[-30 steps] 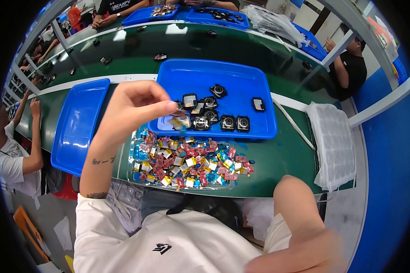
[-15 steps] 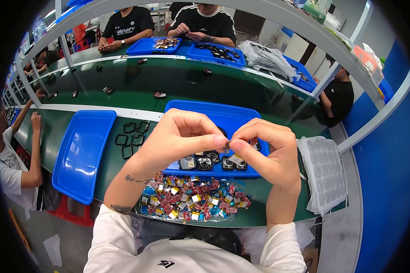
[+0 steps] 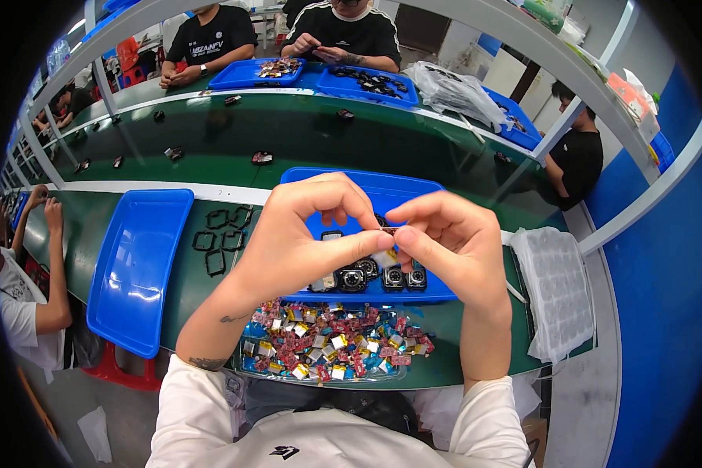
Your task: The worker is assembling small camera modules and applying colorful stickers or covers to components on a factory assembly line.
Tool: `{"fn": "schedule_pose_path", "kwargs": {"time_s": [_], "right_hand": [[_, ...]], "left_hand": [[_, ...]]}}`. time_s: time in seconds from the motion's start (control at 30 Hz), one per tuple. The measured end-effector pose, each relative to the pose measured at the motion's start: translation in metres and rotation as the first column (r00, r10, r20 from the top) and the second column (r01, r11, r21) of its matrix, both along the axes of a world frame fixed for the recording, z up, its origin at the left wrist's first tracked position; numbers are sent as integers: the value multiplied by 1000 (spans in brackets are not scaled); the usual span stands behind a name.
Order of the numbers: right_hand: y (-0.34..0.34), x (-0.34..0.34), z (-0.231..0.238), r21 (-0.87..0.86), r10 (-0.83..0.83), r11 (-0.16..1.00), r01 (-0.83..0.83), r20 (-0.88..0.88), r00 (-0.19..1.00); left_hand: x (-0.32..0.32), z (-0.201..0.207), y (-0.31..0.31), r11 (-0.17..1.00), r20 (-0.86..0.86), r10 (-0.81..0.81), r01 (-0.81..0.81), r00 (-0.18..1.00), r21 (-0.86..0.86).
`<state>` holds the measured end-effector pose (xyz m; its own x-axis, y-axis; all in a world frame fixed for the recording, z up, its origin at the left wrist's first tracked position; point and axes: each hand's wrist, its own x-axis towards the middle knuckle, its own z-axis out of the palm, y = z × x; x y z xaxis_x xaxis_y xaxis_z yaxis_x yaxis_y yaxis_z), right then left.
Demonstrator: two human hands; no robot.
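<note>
Above the near edge of a blue tray (image 3: pixel 366 176), my left hand (image 3: pixel 312 234) and my right hand (image 3: pixel 456 253) meet, thumb and finger pinched on each side. Between their tips is a small reddish circuit board (image 3: pixel 388 228), seen nearly edge-on. A silvery battery pack (image 3: pixel 384 259) hangs just below it, partly covered by my right thumb. Square black cases with round centres (image 3: pixel 352 279) lie in the tray under my hands. Closer to me, a heap of red circuit boards and silver-and-yellow battery packs (image 3: pixel 335 342) fills a clear shallow tray.
Several black frames (image 3: pixel 214 240) lie left of the tray, beside another blue tray (image 3: pixel 140 273). Clear plastic blister trays (image 3: pixel 555 292) are stacked at right. Beyond runs a green conveyor belt (image 3: pixel 210 144) carrying small parts. Co-workers sit across and at both sides; a metal frame (image 3: pixel 600 222) arches over.
Both hands have shifted slightly, and the board is now held more level, with the battery pack beneath it. Parts on the belt have moved left. The co-worker at left has moved both hands.
</note>
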<state>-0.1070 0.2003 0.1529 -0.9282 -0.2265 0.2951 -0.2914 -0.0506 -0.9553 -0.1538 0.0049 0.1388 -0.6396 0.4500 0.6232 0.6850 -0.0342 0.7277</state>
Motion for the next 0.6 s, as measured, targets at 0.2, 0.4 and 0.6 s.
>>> {"fn": "schedule_pose_path", "kwargs": {"time_s": [0.2, 0.4, 0.6], "right_hand": [[13, -4, -4, 161, -67, 980, 118, -291, 954], [9, -6, -7, 260, -155, 934, 245, -322, 934], [9, -13, -13, 203, -152, 940, 275, -473, 868]], "left_hand": [[3, 4, -2, 998, 293, -61, 52, 954, 37], [1, -2, 2, 998, 211, -55, 56, 976, 0], [-2, -2, 3, 987, 515, -124, 159, 848, -24]]}}
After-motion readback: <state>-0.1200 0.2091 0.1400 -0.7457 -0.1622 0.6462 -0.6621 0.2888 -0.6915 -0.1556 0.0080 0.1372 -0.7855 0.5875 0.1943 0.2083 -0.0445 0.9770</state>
